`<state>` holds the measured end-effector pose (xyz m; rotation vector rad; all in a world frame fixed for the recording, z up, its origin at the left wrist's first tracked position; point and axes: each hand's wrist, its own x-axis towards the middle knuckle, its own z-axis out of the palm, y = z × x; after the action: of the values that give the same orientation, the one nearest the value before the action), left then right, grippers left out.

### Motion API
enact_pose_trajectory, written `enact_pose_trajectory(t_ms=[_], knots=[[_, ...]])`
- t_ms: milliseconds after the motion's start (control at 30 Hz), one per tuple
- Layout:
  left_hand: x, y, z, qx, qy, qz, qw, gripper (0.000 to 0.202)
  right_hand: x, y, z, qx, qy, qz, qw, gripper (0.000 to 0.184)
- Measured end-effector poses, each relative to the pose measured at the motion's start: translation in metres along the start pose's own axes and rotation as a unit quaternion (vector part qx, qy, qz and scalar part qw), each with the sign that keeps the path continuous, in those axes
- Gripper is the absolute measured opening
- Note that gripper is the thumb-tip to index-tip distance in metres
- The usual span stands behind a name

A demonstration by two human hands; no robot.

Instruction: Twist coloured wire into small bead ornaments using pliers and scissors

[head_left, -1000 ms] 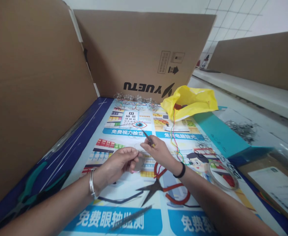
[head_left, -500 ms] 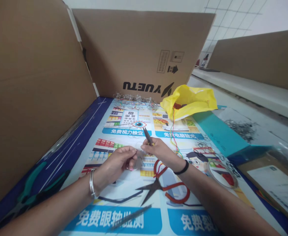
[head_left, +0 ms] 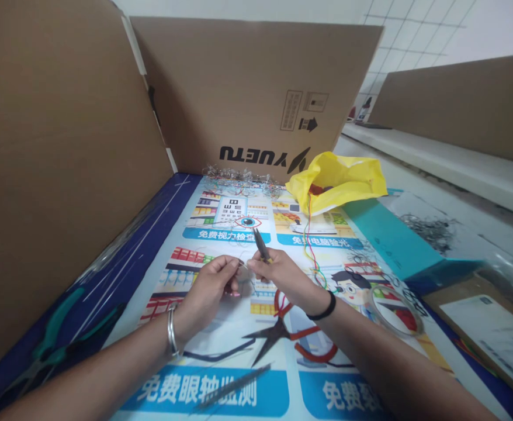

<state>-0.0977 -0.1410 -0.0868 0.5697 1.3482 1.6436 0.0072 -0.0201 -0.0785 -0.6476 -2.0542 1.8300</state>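
Observation:
Thumb and fingers of my left hand (head_left: 216,283) pinch a thin wire (head_left: 243,264) over the middle of the printed mat. My right hand (head_left: 278,270) is wrapped round small pliers (head_left: 262,245) with dark jaws pointing up and away from me. Its thumb and index finger also meet near the wire's other end, though whether they grip it is hard to tell. Below the hands lie scissors (head_left: 278,333) with red handles, their blades apart. A dark curved strip (head_left: 219,355) and a bundle of thin grey wires (head_left: 234,386) rest closer to me.
Tangled wire pieces (head_left: 243,178) line the back by a cardboard panel (head_left: 248,88). A yellow bag (head_left: 339,178) with coloured cords stands behind right. Teal-handled pliers (head_left: 55,345) lie at left. At right are a tape roll (head_left: 397,310), a teal folder (head_left: 392,234) and dark wires (head_left: 432,231).
My left hand has shifted slightly up and to the right. The right hand, with the pliers, has moved slightly left, so the fingertips are closer together.

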Motion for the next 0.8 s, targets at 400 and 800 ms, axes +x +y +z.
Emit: enact_pose_trajectory(t_ms=[400,800], knots=[[0.001,0.003,-0.007,-0.056,-0.059,-0.028,0.996,0.012,0.001,-0.004,-0.003,0.071,-0.011,0.007,0.997,0.031],[0.002,0.005,-0.011,0.014,-0.118,-0.052,0.992,0.021,-0.001,-0.004,-0.002,0.043,-0.045,0.024,0.998,0.033]])
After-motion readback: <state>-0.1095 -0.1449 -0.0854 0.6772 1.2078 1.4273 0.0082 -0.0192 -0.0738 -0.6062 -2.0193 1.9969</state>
